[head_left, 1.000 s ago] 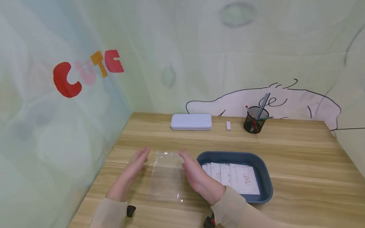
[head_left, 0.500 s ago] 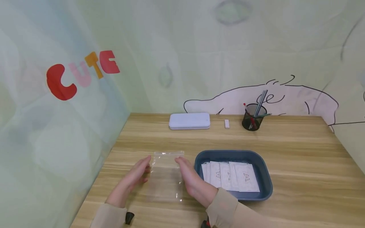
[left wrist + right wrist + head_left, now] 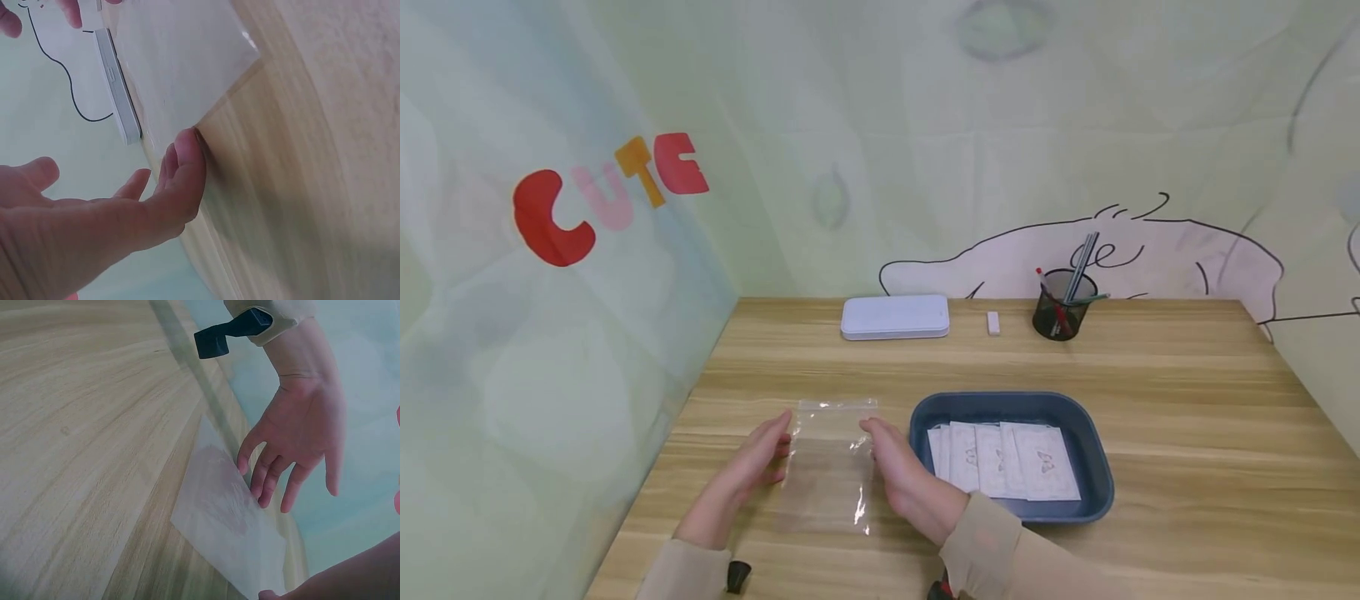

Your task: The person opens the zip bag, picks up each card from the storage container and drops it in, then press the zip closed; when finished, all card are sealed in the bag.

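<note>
A clear zip-top plastic bag lies flat on the wooden table, its seal strip at the far end. My left hand is at the bag's left edge, thumb up and fingers loosely bent. In the left wrist view, a fingertip of the left hand meets the edge of the bag. Along the right edge is my right hand, its thumb raised and its other fingers mostly hidden; whether they touch the bag I cannot tell. From the right wrist view, the left hand shows spread fingers beside the bag.
Right of the right hand stands a dark blue tray holding several white printed packets. Toward the back are a white flat case, a small white block and a black mesh pen cup. Printed fabric walls rise behind and left.
Both hands have come down toward the bag's side edges, the right hand also moving nearer the body. The bag stays about where it was; the head view has shifted slightly.
</note>
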Tool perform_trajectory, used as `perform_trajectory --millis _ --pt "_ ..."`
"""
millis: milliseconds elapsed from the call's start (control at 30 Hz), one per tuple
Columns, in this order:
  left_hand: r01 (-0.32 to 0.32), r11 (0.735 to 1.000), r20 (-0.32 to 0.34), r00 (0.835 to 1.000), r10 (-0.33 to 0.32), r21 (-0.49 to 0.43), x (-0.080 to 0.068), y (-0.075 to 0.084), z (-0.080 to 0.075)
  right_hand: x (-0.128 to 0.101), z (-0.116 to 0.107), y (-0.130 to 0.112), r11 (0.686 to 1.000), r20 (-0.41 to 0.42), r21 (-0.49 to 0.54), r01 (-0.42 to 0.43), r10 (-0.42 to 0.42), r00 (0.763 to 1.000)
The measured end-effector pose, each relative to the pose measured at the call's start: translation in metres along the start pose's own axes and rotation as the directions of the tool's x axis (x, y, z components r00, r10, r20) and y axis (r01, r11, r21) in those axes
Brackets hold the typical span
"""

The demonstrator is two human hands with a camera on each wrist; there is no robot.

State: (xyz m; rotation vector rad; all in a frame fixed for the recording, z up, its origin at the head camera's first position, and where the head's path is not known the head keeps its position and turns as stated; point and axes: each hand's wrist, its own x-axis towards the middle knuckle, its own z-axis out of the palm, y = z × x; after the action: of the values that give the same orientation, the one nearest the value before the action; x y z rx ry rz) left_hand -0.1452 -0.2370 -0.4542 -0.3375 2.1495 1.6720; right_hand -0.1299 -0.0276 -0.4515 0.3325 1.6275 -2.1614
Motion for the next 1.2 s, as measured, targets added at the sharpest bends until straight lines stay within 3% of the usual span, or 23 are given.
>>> perform_trajectory --millis 367,633,867,1067,1200 --pt "0.027 0.999 -0.024 0.999 -0.028 -0.037 0.016 -0.024 -0.015 0.003 0.003 0.003 0.997 -0.037 0.075 -0.029 0.031 0.999" --pt "0.051 0.998 -0.054 0.997 -0.054 -0.048 0.006 -0.016 -0.011 0.001 0.006 0.004 0.987 -0.026 0.153 -0.05 0.055 0.998" --pt "0.033 0.994 -0.046 0.998 -0.038 -0.104 -0.002 -0.014 -0.008 0.005 0.007 0.008 0.992 0.049 0.109 -0.067 0.062 0.997" --pt "-0.067 0.998 -0.089 0.994 0.067 -0.005 -0.001 -0.017 -0.006 0.008 0.008 0.015 0.996 0.122 0.025 -0.087 0.083 0.989" --pt "-0.075 0.997 -0.141 0.987 0.077 0.019 -0.002 -0.016 -0.005 0.004 0.01 0.012 0.997 0.15 0.027 -0.079 0.074 0.986"
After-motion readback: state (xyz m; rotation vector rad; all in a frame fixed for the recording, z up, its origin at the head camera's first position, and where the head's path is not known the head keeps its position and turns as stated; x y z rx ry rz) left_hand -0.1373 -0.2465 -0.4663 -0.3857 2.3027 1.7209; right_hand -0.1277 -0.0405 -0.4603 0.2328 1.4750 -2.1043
